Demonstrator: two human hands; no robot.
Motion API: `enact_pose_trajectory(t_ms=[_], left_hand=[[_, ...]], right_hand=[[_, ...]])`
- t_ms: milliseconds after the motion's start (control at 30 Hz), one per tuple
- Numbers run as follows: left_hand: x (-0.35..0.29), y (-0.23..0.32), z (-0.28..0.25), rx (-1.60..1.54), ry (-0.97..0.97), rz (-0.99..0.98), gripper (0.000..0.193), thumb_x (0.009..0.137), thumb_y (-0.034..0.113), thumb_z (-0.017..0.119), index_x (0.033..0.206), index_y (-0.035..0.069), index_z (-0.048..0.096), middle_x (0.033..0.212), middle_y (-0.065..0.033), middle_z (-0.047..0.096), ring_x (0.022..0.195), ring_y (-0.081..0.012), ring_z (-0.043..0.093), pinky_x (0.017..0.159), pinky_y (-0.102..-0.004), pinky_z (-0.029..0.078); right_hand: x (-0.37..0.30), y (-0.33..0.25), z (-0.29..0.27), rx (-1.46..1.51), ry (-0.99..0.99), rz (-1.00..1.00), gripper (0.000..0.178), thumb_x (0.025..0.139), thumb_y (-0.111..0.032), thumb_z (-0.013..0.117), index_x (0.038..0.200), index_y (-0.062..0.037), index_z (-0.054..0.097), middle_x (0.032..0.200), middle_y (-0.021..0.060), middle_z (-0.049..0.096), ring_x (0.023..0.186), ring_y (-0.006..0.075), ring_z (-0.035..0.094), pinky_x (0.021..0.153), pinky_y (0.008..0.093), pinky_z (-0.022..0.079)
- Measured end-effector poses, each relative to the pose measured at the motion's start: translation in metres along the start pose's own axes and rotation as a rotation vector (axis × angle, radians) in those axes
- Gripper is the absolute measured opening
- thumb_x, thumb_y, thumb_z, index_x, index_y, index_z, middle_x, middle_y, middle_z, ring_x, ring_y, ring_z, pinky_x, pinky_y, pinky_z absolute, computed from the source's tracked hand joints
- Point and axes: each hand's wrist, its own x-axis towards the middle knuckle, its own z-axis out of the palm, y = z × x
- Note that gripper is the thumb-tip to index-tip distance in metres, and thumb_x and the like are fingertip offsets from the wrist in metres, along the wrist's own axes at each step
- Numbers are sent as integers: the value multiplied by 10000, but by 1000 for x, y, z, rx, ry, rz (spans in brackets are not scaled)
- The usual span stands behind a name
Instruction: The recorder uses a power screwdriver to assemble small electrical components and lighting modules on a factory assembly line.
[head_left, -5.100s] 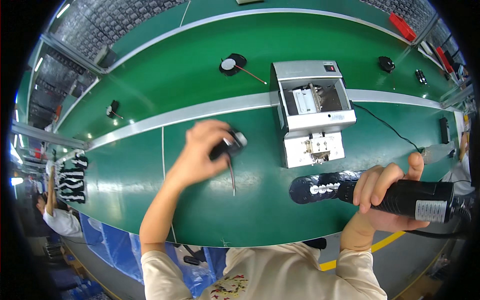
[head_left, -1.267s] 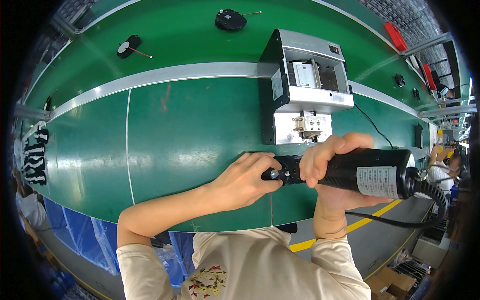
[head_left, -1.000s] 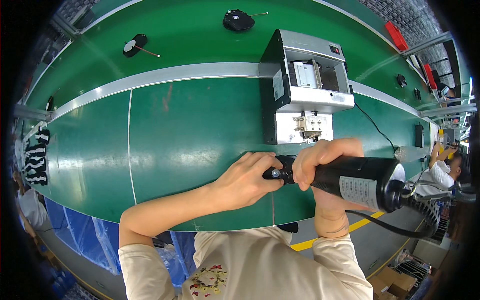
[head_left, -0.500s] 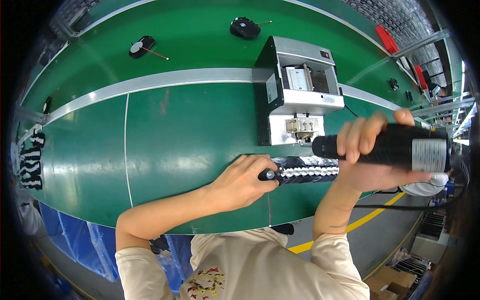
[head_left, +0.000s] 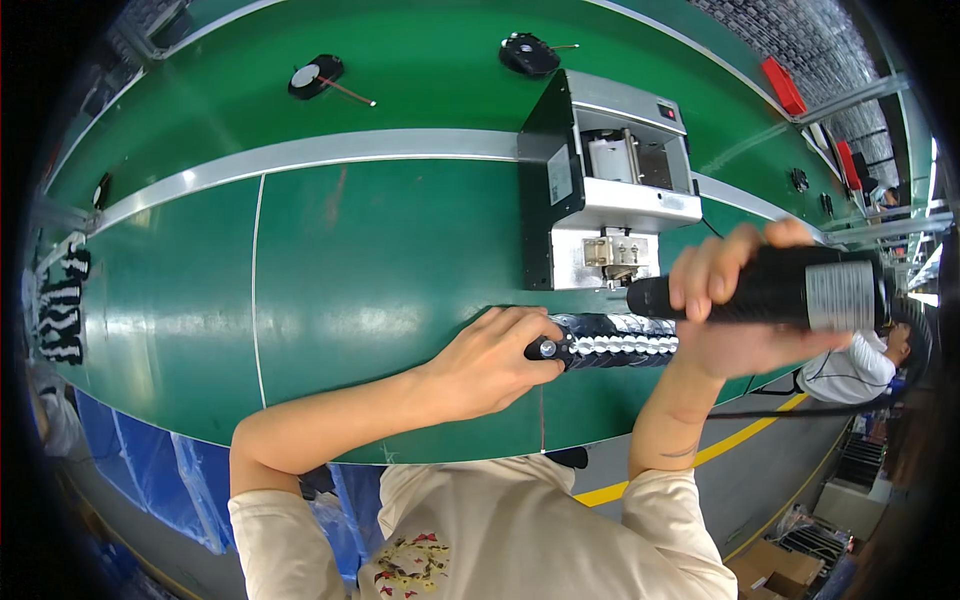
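Left hand (head_left: 490,360) pinches a small black part (head_left: 546,349) against a long black strip (head_left: 612,341); right hand (head_left: 735,300) grips a black cylindrical tool (head_left: 770,290), hiding the strip's far end.

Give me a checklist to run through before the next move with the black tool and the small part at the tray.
1. Right hand grips the black cylindrical tool firmly: ok, fingers wrapped round its barrel.
2. Left hand steadies the small black part at the end of the long black tray: ok.
3. Tool tip lined up with the part: not ok, the tool is raised above the tray, apart from the part.
4. Tray lies flat on the green belt: ok.
5. Part seated properly: cannot tell, fingers hide it.
6. Metal machine stands apart from both hands: ok.
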Motion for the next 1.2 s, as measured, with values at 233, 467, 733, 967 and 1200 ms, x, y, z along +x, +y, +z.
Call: enact_pose_trajectory(t_ms=[233,467,733,967,1200], left_hand=[[-1,0,2,-26,27,-7,186,761,98,695,944,116,723,1164,-98,556,1143,-308,553,937,-422,474],[-3,-2,3,-12,17,3,246,755,108,721,999,137,734,1167,-101,568,1169,-329,554,941,-441,484],[-3,-3,4,-3,-1,9,302,714,113,751,1014,152,740,1201,-88,534,1211,-340,535,964,-457,487],[0,2,0,-34,10,-4,283,649,99,746,931,120,730,1184,-98,514,1175,-321,532,944,-434,473],[3,6,-4,-93,9,-59,303,660,89,743,963,99,733,1261,-144,506,1107,-340,554,905,-439,475]], right_hand=[[-48,-5,27,-94,5,115,822,859,-790,464,1190,-39,435,659,90,501,440,188,509,388,333,423],[-62,7,23,-68,-5,145,803,850,-793,478,1139,-45,452,674,111,520,471,207,522,413,345,436],[-73,6,32,-222,-195,75,330,920,-301,609,1069,-32,489,664,148,584,494,247,569,468,368,490],[-74,8,28,-195,-219,104,185,916,-109,642,994,-5,510,676,168,611,520,251,585,510,380,510],[-67,6,25,-177,-97,142,543,898,-537,564,1112,-43,490,648,106,554,464,211,546,450,356,480]])
